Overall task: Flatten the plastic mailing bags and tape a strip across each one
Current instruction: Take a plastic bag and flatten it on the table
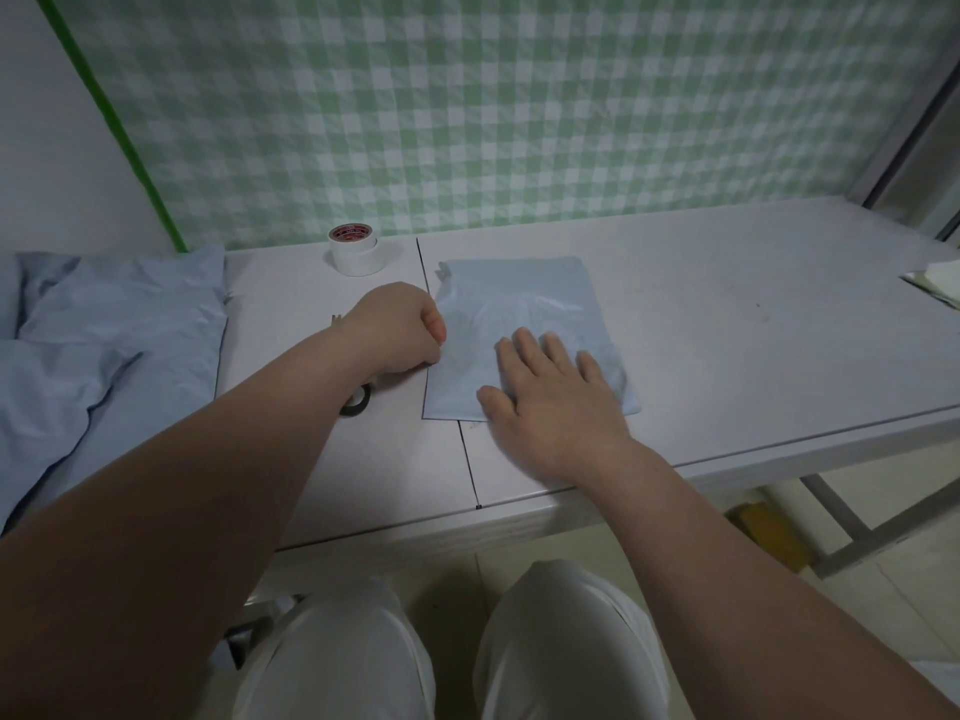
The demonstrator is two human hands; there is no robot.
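I see one light blue mailing bag lying flat on the white table, about midway across it and a little back from the near edge. My view of the right hand is clear: it lies palm down on the near right part of the bag, fingers straight and spread, thumb out to the left over the bag's near edge. The left hand sits at the bag's left edge with its fingers curled under into a loose fist. The fingertips are hidden, so I cannot tell whether they pinch the plastic or only touch it.

Under the left wrist lies a pair of scissors. One dark handle loop shows on the near side of the arm and the tips poke out on the far side. A white roll of tape stands at the far edge of the table, left of the bag and apart from it. Further left a pile of bags in the same blue rests puffed and crumpled beside the table. A green and white checked cloth hangs behind everything
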